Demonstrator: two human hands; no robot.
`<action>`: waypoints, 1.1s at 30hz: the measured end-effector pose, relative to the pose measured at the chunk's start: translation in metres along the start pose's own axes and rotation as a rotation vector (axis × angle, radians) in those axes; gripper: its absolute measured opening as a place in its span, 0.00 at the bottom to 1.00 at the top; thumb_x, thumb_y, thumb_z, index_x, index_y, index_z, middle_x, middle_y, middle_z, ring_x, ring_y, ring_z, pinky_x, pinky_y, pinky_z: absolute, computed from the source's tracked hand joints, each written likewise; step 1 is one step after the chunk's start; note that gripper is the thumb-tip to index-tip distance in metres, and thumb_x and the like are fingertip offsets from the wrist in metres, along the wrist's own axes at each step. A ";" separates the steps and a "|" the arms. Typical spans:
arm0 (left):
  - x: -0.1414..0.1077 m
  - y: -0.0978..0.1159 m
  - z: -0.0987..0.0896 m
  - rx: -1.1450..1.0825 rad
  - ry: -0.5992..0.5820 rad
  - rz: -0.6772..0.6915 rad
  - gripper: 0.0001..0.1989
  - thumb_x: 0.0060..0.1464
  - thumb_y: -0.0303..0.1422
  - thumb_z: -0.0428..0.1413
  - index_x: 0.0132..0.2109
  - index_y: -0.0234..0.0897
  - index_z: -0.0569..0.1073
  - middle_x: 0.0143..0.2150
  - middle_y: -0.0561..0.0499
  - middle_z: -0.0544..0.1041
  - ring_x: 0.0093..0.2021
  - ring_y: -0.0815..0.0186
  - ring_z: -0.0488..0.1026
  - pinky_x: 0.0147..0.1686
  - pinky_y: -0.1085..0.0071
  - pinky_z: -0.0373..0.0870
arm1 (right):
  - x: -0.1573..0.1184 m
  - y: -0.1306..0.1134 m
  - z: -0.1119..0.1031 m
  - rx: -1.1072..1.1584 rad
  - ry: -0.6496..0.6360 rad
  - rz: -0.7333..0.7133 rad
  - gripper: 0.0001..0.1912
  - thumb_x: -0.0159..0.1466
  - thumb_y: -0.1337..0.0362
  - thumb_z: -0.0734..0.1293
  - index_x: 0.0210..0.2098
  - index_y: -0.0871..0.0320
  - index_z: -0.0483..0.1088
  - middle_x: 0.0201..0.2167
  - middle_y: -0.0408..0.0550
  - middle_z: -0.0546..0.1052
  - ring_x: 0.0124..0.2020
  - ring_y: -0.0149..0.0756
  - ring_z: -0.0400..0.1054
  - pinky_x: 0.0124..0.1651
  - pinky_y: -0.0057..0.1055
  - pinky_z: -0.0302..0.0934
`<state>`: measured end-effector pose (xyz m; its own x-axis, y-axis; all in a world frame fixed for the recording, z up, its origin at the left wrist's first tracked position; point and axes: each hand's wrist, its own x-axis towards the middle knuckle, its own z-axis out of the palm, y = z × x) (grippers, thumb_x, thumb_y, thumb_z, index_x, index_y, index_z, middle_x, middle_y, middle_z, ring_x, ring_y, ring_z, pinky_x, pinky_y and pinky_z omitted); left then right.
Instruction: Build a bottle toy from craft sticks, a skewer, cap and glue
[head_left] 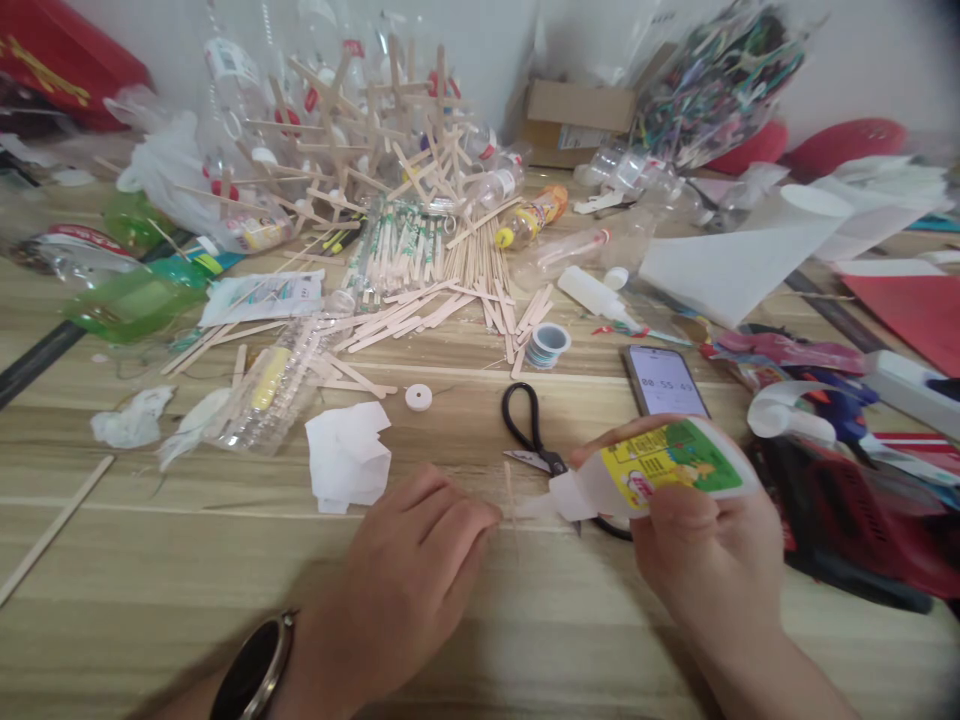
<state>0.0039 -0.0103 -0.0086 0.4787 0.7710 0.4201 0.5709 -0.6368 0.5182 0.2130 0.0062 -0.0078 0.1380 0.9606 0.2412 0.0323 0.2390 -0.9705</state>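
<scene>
White squeeze bottle held level at a thin wooden stick

The fingers of the right hand are clamped around the bottle, the thumb pressing near its yellow and green label. Its nozzle points left, right beside the stick; blur makes it impossible to tell whether they touch. The fingers of the left hand are bent and close together, the tips just beside the stick on its other side. I cannot tell whether they grip anything. The stick is between the two hands, low over the table or on it.

A watch circles the left wrist. Black-handled scissors lie behind the bottle, partly hidden by it, and a phone lies just past the right hand. Near the left hand is a torn piece of white paper, with a small white spool beyond it.

Farther out come a spool of thread, scattered flat wooden sticks and a bundle of skewers. A cardboard box stands at the back; a red and black tool lies to the right.
</scene>
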 end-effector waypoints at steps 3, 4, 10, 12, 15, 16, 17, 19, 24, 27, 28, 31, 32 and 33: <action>0.001 0.000 0.000 0.009 0.010 0.009 0.08 0.64 0.24 0.47 0.39 0.36 0.70 0.32 0.52 0.76 0.34 0.64 0.70 0.35 0.68 0.68 | 0.000 0.000 0.000 0.025 -0.008 0.020 0.14 0.57 0.50 0.72 0.38 0.50 0.72 0.27 0.46 0.80 0.25 0.41 0.74 0.23 0.34 0.71; 0.001 0.001 0.000 0.014 0.014 0.008 0.08 0.64 0.24 0.47 0.39 0.37 0.69 0.32 0.52 0.76 0.34 0.64 0.71 0.35 0.68 0.68 | 0.001 0.000 0.000 0.035 -0.011 0.027 0.13 0.58 0.51 0.72 0.38 0.50 0.72 0.28 0.46 0.80 0.25 0.41 0.75 0.24 0.34 0.71; -0.005 0.000 0.001 0.033 -0.043 -0.043 0.08 0.64 0.25 0.46 0.43 0.38 0.68 0.35 0.51 0.77 0.34 0.63 0.74 0.32 0.67 0.70 | 0.001 0.000 -0.001 0.079 -0.025 0.051 0.16 0.56 0.47 0.72 0.39 0.49 0.73 0.28 0.46 0.80 0.23 0.41 0.73 0.19 0.32 0.67; -0.006 -0.001 0.001 0.022 -0.050 -0.028 0.08 0.64 0.24 0.46 0.45 0.38 0.68 0.37 0.51 0.78 0.35 0.63 0.74 0.34 0.67 0.71 | 0.001 0.001 -0.001 0.085 -0.021 0.060 0.16 0.57 0.47 0.71 0.38 0.49 0.73 0.27 0.47 0.79 0.21 0.40 0.72 0.18 0.32 0.65; -0.007 -0.003 0.001 0.000 -0.043 0.003 0.10 0.62 0.22 0.46 0.46 0.37 0.68 0.38 0.50 0.78 0.37 0.63 0.73 0.37 0.66 0.71 | 0.001 0.000 0.000 0.102 0.000 0.050 0.14 0.58 0.49 0.71 0.38 0.50 0.73 0.28 0.46 0.79 0.21 0.39 0.71 0.17 0.31 0.64; -0.007 -0.003 0.001 -0.006 -0.040 0.009 0.10 0.62 0.22 0.46 0.46 0.37 0.69 0.38 0.50 0.77 0.37 0.63 0.73 0.37 0.67 0.71 | 0.001 0.000 0.000 0.108 0.009 0.043 0.14 0.58 0.49 0.71 0.38 0.49 0.73 0.28 0.46 0.79 0.22 0.38 0.72 0.17 0.30 0.64; -0.007 -0.003 0.001 -0.012 -0.039 0.011 0.11 0.62 0.21 0.46 0.46 0.37 0.69 0.38 0.50 0.77 0.37 0.63 0.73 0.38 0.67 0.71 | 0.001 0.000 0.000 0.111 0.018 0.040 0.13 0.58 0.50 0.71 0.38 0.49 0.73 0.29 0.45 0.79 0.23 0.38 0.72 0.17 0.29 0.63; -0.007 -0.003 0.001 -0.019 -0.043 0.008 0.11 0.62 0.21 0.46 0.46 0.37 0.69 0.38 0.50 0.77 0.37 0.63 0.72 0.38 0.67 0.71 | 0.001 -0.001 0.000 0.109 0.030 0.039 0.13 0.58 0.50 0.71 0.38 0.50 0.73 0.30 0.45 0.79 0.24 0.38 0.73 0.17 0.28 0.63; -0.006 -0.004 0.002 -0.005 -0.043 0.010 0.08 0.62 0.22 0.48 0.44 0.36 0.69 0.37 0.50 0.77 0.37 0.62 0.72 0.37 0.66 0.71 | 0.002 -0.003 0.002 0.088 0.013 0.036 0.18 0.57 0.45 0.70 0.38 0.50 0.72 0.27 0.45 0.79 0.22 0.38 0.71 0.17 0.30 0.62; -0.005 -0.003 0.002 -0.008 -0.032 0.007 0.07 0.62 0.23 0.48 0.44 0.37 0.68 0.36 0.51 0.76 0.37 0.63 0.71 0.37 0.66 0.70 | 0.002 -0.004 0.003 0.084 0.024 0.034 0.20 0.56 0.43 0.70 0.37 0.50 0.72 0.27 0.46 0.79 0.22 0.38 0.71 0.18 0.31 0.64; -0.005 -0.003 0.002 -0.011 -0.027 -0.002 0.07 0.62 0.23 0.48 0.43 0.37 0.68 0.36 0.51 0.76 0.37 0.63 0.71 0.37 0.67 0.70 | 0.002 -0.004 0.003 0.082 0.031 0.035 0.20 0.55 0.43 0.70 0.37 0.50 0.73 0.28 0.46 0.79 0.22 0.38 0.71 0.18 0.31 0.65; -0.004 0.000 0.001 -0.023 -0.016 -0.030 0.07 0.62 0.23 0.49 0.42 0.37 0.68 0.34 0.52 0.75 0.36 0.64 0.72 0.35 0.68 0.70 | 0.001 -0.004 0.003 0.077 0.032 0.029 0.20 0.54 0.43 0.71 0.38 0.49 0.73 0.28 0.46 0.79 0.25 0.41 0.74 0.22 0.33 0.69; -0.004 0.000 0.000 -0.023 -0.012 -0.035 0.07 0.62 0.24 0.48 0.42 0.38 0.68 0.34 0.52 0.75 0.35 0.64 0.72 0.35 0.68 0.69 | 0.001 -0.003 0.003 0.074 0.029 0.026 0.19 0.55 0.44 0.71 0.38 0.48 0.73 0.28 0.46 0.79 0.26 0.42 0.74 0.24 0.34 0.70; -0.003 0.001 0.000 -0.021 -0.005 -0.038 0.07 0.63 0.24 0.48 0.42 0.38 0.68 0.33 0.52 0.75 0.35 0.64 0.72 0.34 0.68 0.69 | 0.000 -0.003 0.002 0.072 0.028 0.022 0.18 0.56 0.45 0.71 0.39 0.48 0.73 0.28 0.46 0.79 0.27 0.43 0.75 0.25 0.35 0.71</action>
<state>0.0027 -0.0131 -0.0095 0.4605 0.7945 0.3958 0.5743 -0.6067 0.5496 0.2106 0.0062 -0.0052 0.1657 0.9616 0.2190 -0.0417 0.2287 -0.9726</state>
